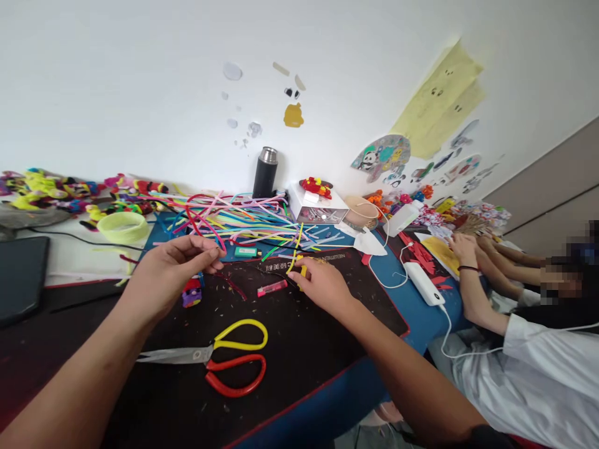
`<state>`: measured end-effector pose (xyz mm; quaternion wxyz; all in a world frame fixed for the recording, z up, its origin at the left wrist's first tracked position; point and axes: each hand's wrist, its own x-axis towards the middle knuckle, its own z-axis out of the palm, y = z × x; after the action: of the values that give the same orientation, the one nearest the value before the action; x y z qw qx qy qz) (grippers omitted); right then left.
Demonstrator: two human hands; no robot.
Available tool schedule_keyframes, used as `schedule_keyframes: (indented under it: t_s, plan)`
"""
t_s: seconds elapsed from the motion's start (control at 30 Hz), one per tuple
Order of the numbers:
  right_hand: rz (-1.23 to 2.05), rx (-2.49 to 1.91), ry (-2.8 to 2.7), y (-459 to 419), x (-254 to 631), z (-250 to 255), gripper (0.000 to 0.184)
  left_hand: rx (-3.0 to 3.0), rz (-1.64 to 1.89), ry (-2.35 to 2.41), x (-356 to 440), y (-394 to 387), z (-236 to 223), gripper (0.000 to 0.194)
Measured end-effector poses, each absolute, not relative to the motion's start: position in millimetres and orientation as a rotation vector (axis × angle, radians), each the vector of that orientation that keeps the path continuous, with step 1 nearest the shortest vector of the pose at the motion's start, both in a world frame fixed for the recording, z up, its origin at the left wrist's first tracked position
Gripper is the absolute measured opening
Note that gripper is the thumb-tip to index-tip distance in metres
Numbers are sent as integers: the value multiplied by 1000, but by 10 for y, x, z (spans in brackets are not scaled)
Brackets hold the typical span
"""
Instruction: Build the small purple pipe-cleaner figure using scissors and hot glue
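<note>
My left hand (185,268) is raised over the black mat, thumb and fingertips pinched together. What lies in that pinch is too small to make out; a red pipe cleaner (199,227) curves down to the fingertips. My right hand (325,284) has its fingers closed round a short yellow pipe cleaner (298,240), whose end sticks up. Between the hands lie a pink lighter (272,288) and a thin dark strand. Below them, scissors (210,355) with one yellow and one red handle lie spread. A small red and purple figure (191,294) sits under my left hand.
Many coloured pipe cleaners (253,215) are heaped behind the mat (318,337). A black flask (265,174) and a white box (304,209) stand by the wall. Finished figures (42,187) and a green tape roll (122,227) lie left. A co-worker's arm (472,293) and a power bank (423,284) are right.
</note>
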<state>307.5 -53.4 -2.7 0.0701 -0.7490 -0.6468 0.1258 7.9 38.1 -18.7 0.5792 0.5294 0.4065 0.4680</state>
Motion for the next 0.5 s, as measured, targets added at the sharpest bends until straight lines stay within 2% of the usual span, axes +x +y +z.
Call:
schedule_keyframes:
  t_s: [0.23,0.5]
  plan:
    - [368,-2387,-2027,-631,3130,-150,48,1304,1058,945,118,352,-150,48]
    - [407,-2410,-1953,-779,3241,-109,33,1393,1013,964,106,340,-153,48]
